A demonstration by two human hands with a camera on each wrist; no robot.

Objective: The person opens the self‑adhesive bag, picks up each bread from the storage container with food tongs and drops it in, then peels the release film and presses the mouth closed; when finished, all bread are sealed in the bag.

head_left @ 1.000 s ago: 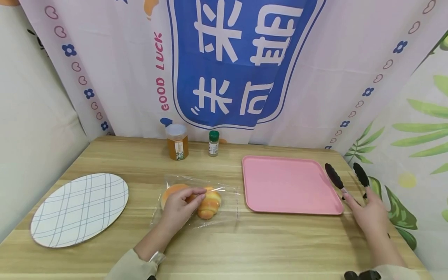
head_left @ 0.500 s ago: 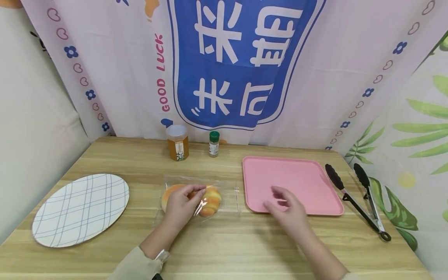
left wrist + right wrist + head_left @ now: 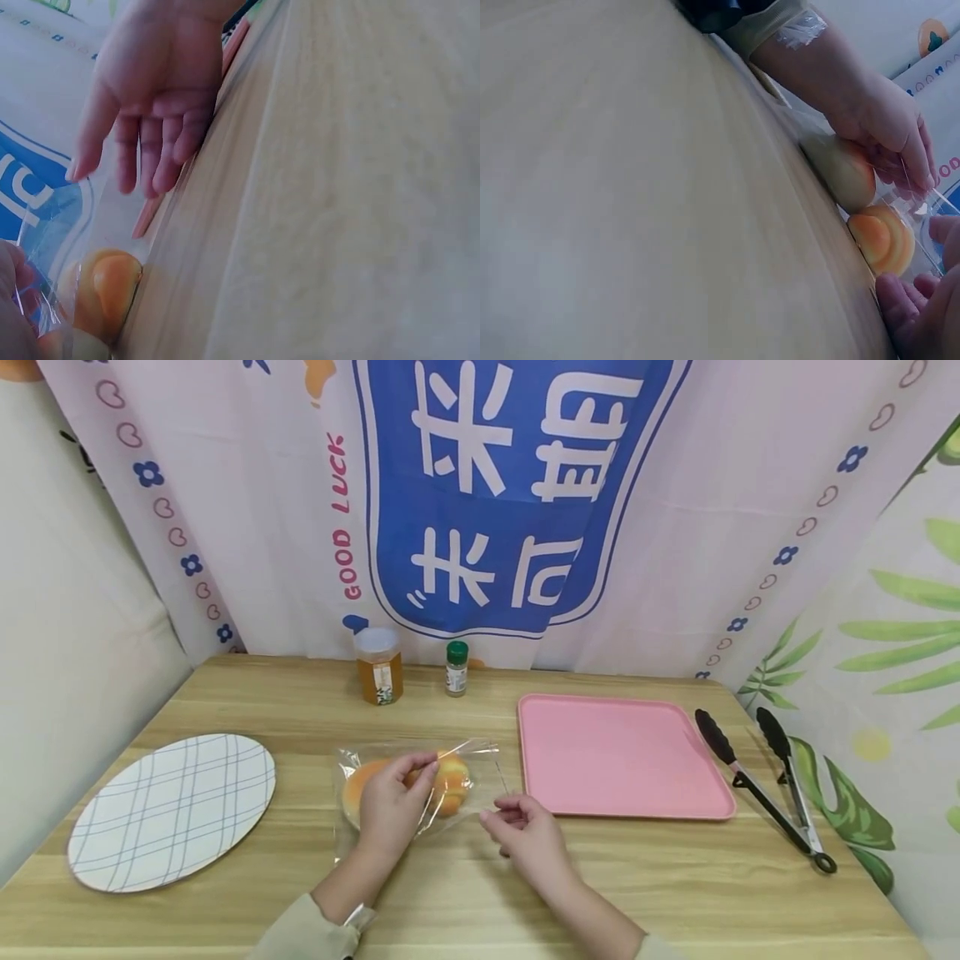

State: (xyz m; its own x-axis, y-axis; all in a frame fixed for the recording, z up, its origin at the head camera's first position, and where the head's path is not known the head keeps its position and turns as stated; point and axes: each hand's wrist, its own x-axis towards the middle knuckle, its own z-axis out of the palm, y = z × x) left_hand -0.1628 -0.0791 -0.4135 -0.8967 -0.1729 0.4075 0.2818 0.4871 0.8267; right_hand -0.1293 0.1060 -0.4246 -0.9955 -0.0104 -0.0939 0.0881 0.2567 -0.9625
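A clear plastic bag lies mid-table with two breads inside: a round bun and a ridged bread roll. My left hand pinches the upper film of the bag between thumb and fingers, lifting it above the breads; it partly covers the bun. Just off the bag's right end is my right hand, palm facing the bag. The left wrist view shows that right hand with its fingers extended and nothing in them. From the right wrist view, the left hand hangs over the bun.
A pink tray lies to the right, with black-tipped tongs beyond it. On the left is an oval checked plate. A honey-coloured jar and a green-capped shaker stand at the back near the cloth.
My right hand has let go of the tongs and come left across the tray to the bag's right end. The left hand still pinches the bag, whose right end is now raised slightly.
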